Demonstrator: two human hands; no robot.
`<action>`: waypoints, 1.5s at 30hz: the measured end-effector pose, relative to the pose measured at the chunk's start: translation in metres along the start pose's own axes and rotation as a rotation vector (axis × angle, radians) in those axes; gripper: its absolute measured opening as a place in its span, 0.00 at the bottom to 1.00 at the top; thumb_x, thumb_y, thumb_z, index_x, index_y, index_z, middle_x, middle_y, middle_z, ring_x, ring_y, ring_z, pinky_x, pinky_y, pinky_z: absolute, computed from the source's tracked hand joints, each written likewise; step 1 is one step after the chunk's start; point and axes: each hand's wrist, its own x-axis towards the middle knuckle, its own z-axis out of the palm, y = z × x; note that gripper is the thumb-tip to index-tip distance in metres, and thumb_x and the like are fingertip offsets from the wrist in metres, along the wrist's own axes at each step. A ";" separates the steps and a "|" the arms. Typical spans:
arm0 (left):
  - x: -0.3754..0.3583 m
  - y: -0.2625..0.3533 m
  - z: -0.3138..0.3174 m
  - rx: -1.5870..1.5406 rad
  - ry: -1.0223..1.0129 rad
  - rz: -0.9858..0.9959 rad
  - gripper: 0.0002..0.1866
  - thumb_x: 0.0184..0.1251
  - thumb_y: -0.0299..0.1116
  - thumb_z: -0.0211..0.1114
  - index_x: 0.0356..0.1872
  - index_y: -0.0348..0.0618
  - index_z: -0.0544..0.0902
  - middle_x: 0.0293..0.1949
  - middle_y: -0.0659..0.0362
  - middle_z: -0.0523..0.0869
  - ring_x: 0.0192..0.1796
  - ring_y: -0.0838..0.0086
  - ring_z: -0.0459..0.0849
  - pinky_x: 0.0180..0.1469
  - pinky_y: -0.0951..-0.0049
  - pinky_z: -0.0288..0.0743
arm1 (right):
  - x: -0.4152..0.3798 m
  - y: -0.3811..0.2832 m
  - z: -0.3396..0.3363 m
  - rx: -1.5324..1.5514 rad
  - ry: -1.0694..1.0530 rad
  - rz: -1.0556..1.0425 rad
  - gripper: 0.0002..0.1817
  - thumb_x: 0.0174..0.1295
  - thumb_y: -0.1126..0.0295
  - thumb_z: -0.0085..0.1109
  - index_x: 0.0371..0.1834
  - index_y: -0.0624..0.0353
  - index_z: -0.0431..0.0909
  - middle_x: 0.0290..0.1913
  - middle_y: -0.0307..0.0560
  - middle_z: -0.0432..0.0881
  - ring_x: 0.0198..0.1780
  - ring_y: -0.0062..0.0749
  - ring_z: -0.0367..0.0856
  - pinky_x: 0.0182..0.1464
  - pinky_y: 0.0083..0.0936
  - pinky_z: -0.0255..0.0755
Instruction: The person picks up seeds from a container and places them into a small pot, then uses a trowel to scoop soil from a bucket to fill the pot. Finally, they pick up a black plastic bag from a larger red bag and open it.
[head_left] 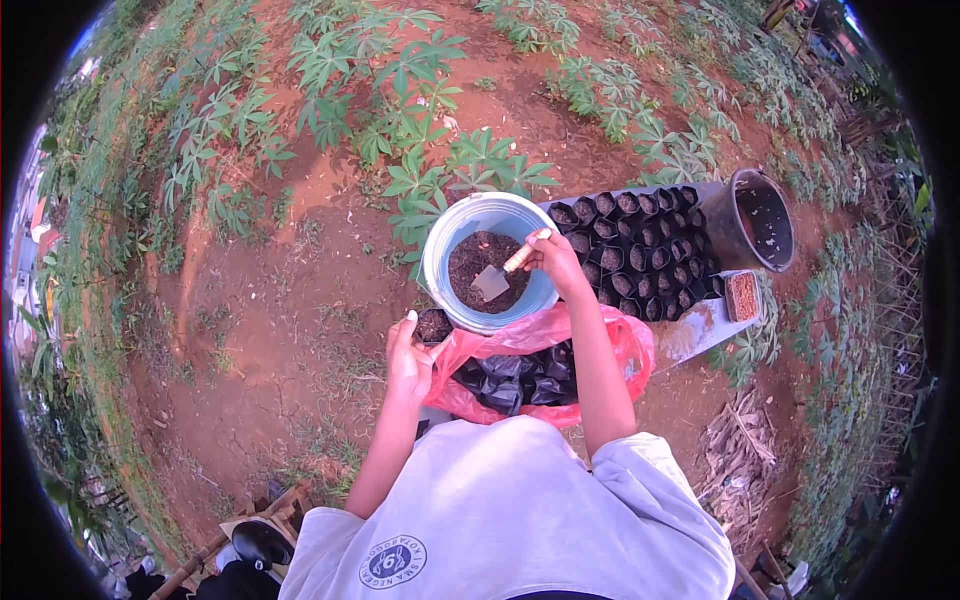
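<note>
My right hand (555,260) is closed round the handle of a small trowel (490,284), whose blade points down over the dark soil (468,265) inside a white bucket (436,235). By the bucket's lower left side, my left hand (406,368) grips a small black planting bag (433,326) with soil in it, thumb along its edge. Between my forearms lies an open red plastic bag (458,375) holding several black plastic planting bags (510,378).
Several soil-filled black planting bags (640,255) stand in rows on a pale board (690,338) at right. Beside them are a dark bucket (750,222) and a small container of reddish-brown grains (742,297). Leafy plants (410,165) grow beyond; dry leaves (740,450) lie lower right.
</note>
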 end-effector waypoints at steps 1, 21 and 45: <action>0.000 -0.001 0.001 -0.002 -0.012 -0.005 0.14 0.69 0.40 0.64 0.44 0.47 0.70 0.42 0.56 0.83 0.48 0.65 0.85 0.57 0.44 0.78 | -0.005 -0.006 0.001 0.004 0.000 -0.002 0.08 0.68 0.67 0.55 0.43 0.59 0.74 0.34 0.47 0.83 0.32 0.30 0.84 0.36 0.24 0.77; -0.034 -0.045 0.030 0.037 -0.214 -0.014 0.15 0.73 0.43 0.59 0.48 0.43 0.73 0.45 0.53 0.86 0.48 0.64 0.87 0.54 0.51 0.81 | -0.119 -0.071 0.034 -0.310 -0.106 -0.400 0.09 0.64 0.71 0.60 0.44 0.61 0.74 0.36 0.39 0.78 0.37 0.19 0.79 0.38 0.22 0.75; -0.059 -0.047 0.052 0.033 -0.160 0.026 0.08 0.74 0.39 0.59 0.39 0.48 0.76 0.39 0.57 0.86 0.44 0.67 0.88 0.52 0.49 0.82 | -0.170 -0.099 0.039 -0.613 -0.258 -0.636 0.13 0.55 0.75 0.57 0.43 0.63 0.73 0.41 0.52 0.79 0.46 0.46 0.82 0.49 0.34 0.74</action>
